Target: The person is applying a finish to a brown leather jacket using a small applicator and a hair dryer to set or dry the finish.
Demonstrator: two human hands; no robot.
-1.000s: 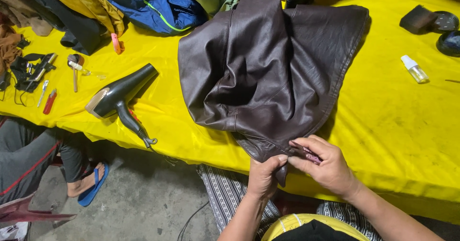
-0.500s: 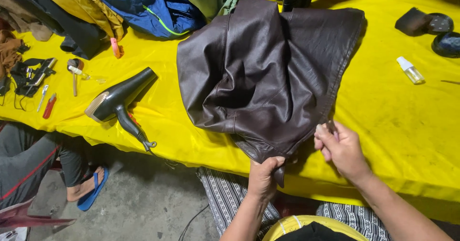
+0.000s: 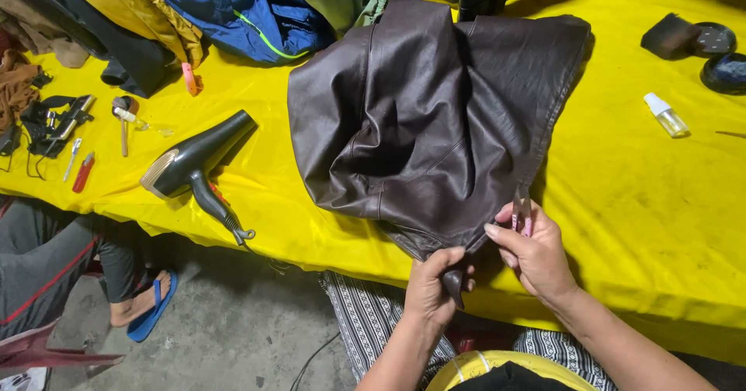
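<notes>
A dark brown leather jacket [image 3: 435,119] lies crumpled on the yellow-covered table [image 3: 645,204], its lower edge hanging over the near side. My left hand [image 3: 437,288] pinches that hanging edge between thumb and fingers. My right hand [image 3: 535,253] is just to the right of it, holding a small pair of metal snips [image 3: 521,207] with the tips pointing up against the jacket's hem.
A black hair dryer [image 3: 198,163] lies left of the jacket. Small tools [image 3: 78,169] sit at the far left. Blue and yellow garments [image 3: 233,10] are piled at the back. A small clear bottle [image 3: 667,115] and dark round objects [image 3: 711,41] rest at right. Another person's leg and blue sandal [image 3: 148,313] are below left.
My right hand has lifted away from my left hand and moved right and up along the hem, raising the snips. My left hand keeps its grip on the jacket edge.
</notes>
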